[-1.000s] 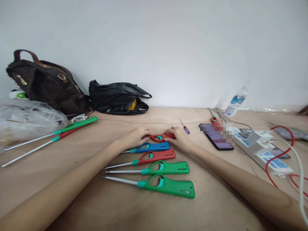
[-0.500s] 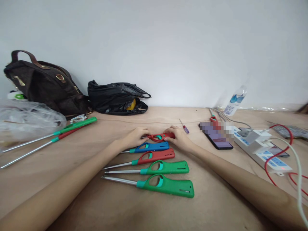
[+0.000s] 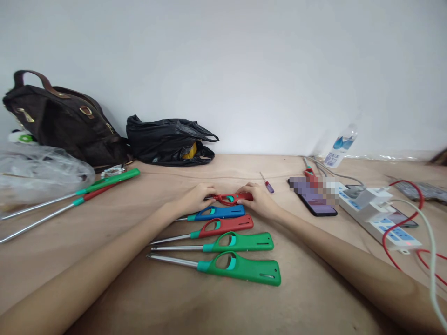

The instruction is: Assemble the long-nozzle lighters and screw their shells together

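Both hands are on a red long-neck lighter (image 3: 226, 199) lying across the table, the farthest in a row of lighters. My left hand (image 3: 199, 197) is closed around its nozzle end, which the fingers mostly hide. Its handle end is gripped by my right hand (image 3: 256, 199), thumb on the near side. Nearer to me lie a blue lighter (image 3: 226, 212), another red lighter (image 3: 237, 224), a green lighter (image 3: 254, 241) and a second green lighter (image 3: 254, 270), nozzles pointing left. A small purple-handled screwdriver (image 3: 269, 187) rests just beyond my right hand.
At left are a dark bag (image 3: 70, 125), a clear plastic bag (image 3: 45, 172), and two lighters beside it. A black plastic bag (image 3: 164, 142) sits against the wall. Rightward are a phone (image 3: 314, 200), a power strip (image 3: 394, 235) with cables, and a water bottle (image 3: 340, 146).
The view has shifted very slightly. Both hands keep their hold on the far red lighter, and the other lighters have not moved.
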The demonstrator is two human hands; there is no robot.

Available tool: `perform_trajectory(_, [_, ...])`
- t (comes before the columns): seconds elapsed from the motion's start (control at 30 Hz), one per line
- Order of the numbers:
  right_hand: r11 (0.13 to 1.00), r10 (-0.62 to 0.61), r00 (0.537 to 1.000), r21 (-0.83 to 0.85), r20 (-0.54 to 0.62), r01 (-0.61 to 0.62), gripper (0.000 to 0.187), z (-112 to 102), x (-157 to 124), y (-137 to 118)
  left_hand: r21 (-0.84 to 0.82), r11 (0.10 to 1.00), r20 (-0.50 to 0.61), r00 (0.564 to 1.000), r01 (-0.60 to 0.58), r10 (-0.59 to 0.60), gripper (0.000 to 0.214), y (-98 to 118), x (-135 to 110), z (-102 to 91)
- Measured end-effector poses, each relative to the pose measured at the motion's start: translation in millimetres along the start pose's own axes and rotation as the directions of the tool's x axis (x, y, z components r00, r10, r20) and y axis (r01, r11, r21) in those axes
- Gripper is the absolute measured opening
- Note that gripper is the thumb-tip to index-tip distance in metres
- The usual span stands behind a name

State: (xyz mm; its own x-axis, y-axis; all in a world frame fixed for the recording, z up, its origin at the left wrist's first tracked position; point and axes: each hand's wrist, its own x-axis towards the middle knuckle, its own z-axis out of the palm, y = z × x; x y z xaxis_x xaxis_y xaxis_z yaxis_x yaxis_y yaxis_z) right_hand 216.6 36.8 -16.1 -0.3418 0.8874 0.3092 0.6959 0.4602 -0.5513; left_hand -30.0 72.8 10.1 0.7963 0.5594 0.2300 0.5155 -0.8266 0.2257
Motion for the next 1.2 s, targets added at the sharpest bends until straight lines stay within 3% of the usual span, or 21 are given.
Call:
perform_trajectory(0.4, [0.991, 0.015, 1.000, -0.133, 0.009, -0.014, 0.021, -1.3, -0.7, 0.7, -0.009, 1.000, 0.000, 1.000, 0.016, -0.016, 0.023, 0.5, -0.2, 1.1])
perform_trajectory(0.57, [0.995, -0.027, 0.998, -0.091, 0.058, 0.032, 0.023, -4.2, 1.4, 7.7, 0.022, 1.000, -0.020, 1.000, 0.000, 0.001, 0.021, -2.7, -0.5, 5.1])
perform_trajectory(0.67, [0.983, -0.101, 0.992, -0.148, 0.082, 0.112, 0.028, -6.9, 1.1, 9.3, 0.074, 0.997, -0.047, 0.999, -0.012, 0.016, 0.021, -6.4, -1.2, 9.3])
perform_trajectory(0.9, [0.785, -0.344, 0.931, -0.507, 0.122, 0.356, 0.028, -3.9, -3.9, 1.9, 0.221, 0.973, -0.021, 0.998, -0.060, 0.066, 0.022, -7.9, -2.7, 10.8])
perform_trajectory(1.03, [0.664, -0.395, 0.895, -0.608, 0.209, 0.435, 0.035, -0.6, -7.6, -2.4, 0.317, 0.942, 0.040, 0.994, -0.112, 0.105, 0.024, -3.9, -1.3, 7.8])
perform_trajectory(1.13, [0.633, -0.384, 0.893, -0.637, 0.234, 0.439, 0.038, 1.1, -9.9, -4.4, 0.380, 0.914, 0.093, 0.989, -0.145, 0.118, 0.032, -2.0, -0.6, 6.7])
perform_trajectory(1.2, [0.659, -0.375, 0.901, -0.622, 0.216, 0.423, 0.038, 2.8, -10.2, -4.7, 0.400, 0.904, 0.109, 0.987, -0.155, 0.121, 0.034, -1.8, -0.5, 6.4])
